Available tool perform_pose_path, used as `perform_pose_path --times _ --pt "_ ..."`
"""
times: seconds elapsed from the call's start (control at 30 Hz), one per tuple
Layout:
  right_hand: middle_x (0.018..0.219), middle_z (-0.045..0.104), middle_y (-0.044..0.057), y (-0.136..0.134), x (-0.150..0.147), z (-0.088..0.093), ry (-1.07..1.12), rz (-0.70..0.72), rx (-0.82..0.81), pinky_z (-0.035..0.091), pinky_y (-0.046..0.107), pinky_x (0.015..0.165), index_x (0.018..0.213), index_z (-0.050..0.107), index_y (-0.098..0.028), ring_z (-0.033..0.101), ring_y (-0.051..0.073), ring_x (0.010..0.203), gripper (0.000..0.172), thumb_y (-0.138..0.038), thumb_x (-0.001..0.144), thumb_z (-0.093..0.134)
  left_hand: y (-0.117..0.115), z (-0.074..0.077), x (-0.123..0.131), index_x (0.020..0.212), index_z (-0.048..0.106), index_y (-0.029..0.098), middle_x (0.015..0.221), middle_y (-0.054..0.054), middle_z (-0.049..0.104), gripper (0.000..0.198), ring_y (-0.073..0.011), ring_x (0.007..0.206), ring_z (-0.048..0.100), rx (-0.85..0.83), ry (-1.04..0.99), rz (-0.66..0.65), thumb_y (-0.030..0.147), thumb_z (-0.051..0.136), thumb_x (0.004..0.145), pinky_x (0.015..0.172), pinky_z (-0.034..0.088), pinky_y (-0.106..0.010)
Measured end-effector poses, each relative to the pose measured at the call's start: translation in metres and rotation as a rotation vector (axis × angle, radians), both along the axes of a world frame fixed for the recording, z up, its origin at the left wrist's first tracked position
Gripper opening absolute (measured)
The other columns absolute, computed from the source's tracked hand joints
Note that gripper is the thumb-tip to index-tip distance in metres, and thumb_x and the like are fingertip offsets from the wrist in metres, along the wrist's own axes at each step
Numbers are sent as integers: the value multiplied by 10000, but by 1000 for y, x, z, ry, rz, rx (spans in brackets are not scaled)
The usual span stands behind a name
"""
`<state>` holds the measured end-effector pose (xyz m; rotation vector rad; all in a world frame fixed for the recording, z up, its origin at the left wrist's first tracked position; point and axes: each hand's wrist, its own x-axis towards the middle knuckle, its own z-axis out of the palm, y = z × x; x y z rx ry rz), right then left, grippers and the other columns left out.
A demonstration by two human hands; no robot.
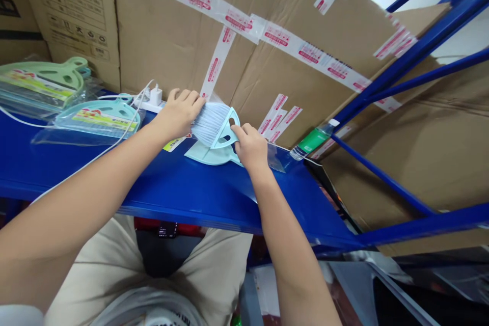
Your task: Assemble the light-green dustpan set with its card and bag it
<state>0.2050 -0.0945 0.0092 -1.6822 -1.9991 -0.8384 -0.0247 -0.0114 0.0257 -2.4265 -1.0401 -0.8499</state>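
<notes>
My right hand (252,148) is closed around the handle end of a light blue hand brush (211,125), its thumb at the cut-out frame. The brush is tilted, bristles pointing left. At the bristle tips, my left hand (182,111) has its fingers bent and pressed against them; its thumb is hidden. Under the brush lies a matching light blue dustpan (210,155) on the blue shelf (183,188), its handle reaching right beneath my right hand. A yellow label (174,143) shows beside my left wrist.
To the left lie a bagged blue dustpan set (100,116) and a bagged green one (46,81). A white cable runs from a plugged-in charger (155,95). Taped cardboard (164,25) stands behind; a green-labelled bottle (314,139) leans near blue shelf bars (385,74) at right.
</notes>
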Motion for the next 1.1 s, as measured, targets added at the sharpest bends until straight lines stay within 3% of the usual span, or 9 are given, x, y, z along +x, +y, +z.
perform_pose_path --times 0.3,0.53,0.87,1.1 --pt "1024 689 110 4 11 0 222 -10 -132 471 354 745 1187 703 -212 632 282 941 433 -111 810 517 5 6 -10 1395 551 158 1377 -184 618 484 -377 1345 526 -148 -12 158 248 513 921 1079 399 -520" --pt "1057 759 103 11 22 -6 424 102 -270 534 445 903 1102 725 -218 678 299 951 366 -193 765 585 4 13 -7 1191 742 208 1101 -130 770 387 -321 1131 691 -361 -24 218 263 461 931 941 502 -419" --pt "965 734 71 14 19 -12 399 209 -428 532 400 910 1063 747 -234 665 261 930 339 -207 762 596 6 7 -4 1220 756 184 1057 -163 799 451 -353 1100 727 -412 54 329 270 461 890 900 531 -425" --pt "958 712 68 20 22 -13 423 228 -388 524 401 912 1024 728 -216 649 247 911 318 -205 737 590 4 9 -2 1169 771 150 1059 -192 799 476 -354 1074 738 -427 91 330 308 395 923 864 541 -415"
